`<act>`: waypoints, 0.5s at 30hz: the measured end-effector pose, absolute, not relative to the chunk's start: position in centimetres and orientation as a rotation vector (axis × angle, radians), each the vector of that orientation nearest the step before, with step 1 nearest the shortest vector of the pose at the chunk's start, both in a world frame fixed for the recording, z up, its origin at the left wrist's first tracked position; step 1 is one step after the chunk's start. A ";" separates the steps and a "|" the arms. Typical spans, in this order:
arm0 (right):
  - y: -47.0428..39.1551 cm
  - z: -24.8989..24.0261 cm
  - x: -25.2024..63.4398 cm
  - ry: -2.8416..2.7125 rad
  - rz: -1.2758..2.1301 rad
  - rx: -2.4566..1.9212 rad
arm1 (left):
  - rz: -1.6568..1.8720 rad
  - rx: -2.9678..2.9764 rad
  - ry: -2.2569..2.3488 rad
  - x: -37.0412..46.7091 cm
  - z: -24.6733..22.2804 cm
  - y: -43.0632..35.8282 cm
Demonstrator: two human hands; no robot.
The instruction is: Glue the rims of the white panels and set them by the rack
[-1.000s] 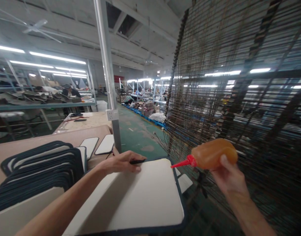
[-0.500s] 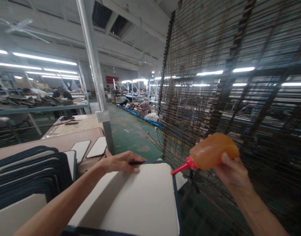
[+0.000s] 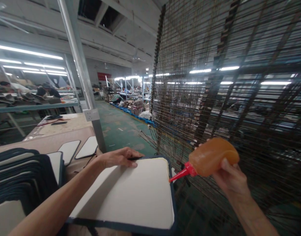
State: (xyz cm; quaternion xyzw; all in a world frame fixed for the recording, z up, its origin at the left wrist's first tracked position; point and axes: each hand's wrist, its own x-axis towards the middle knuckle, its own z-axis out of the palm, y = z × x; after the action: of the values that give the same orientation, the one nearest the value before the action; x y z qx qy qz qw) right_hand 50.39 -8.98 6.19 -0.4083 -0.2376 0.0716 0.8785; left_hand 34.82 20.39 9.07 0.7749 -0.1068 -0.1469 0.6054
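My left hand [image 3: 121, 157] grips the far edge of a cream panel [image 3: 130, 193] with a dark navy border, thumb on top and fingers hidden beneath the rim. In my right hand [image 3: 230, 178] is a squeeze bottle [image 3: 211, 156] of amber liquid, held tilted with its red nozzle [image 3: 181, 173] pointing down to the left. The nozzle's tip touches the panel's right edge, near the upper right corner. A thin yellowish line of glue runs along the border around that corner.
A stack of similar navy-edged panels [image 3: 22, 177] stands at the left. Smaller panels [image 3: 87, 147] lie on the brown-covered table [image 3: 52, 134] beside a metal post [image 3: 79, 62]. A tall wire rack [image 3: 189, 82] rises close on the right. People work at far tables.
The nozzle tip has moved down along the panel's right edge, away from the corner. The camera view has turned slightly right. Both hands keep their holds.
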 end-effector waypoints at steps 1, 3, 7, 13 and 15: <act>-9.1 6.1 50.4 -0.485 0.151 -0.850 | -0.335 1.794 -0.246 35.0 9.1 20.4; -9.4 6.0 50.4 -0.470 0.158 -0.851 | -0.329 1.793 -0.235 35.2 9.0 20.4; -9.5 6.1 50.1 -0.458 0.195 -0.853 | -0.354 1.777 -0.212 35.5 8.8 20.6; -9.6 6.4 49.5 -0.430 0.216 -0.859 | -0.337 1.752 -0.177 35.9 8.3 21.2; -9.8 6.3 49.4 -0.429 0.218 -0.862 | -0.322 1.744 -0.167 35.9 8.2 21.3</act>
State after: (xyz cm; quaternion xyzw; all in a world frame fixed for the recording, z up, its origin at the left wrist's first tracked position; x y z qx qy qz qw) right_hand 49.41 -9.75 6.27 -0.4136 -0.2061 0.1044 0.8807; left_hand 35.91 21.32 8.15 0.7612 -0.0728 -0.1404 0.6289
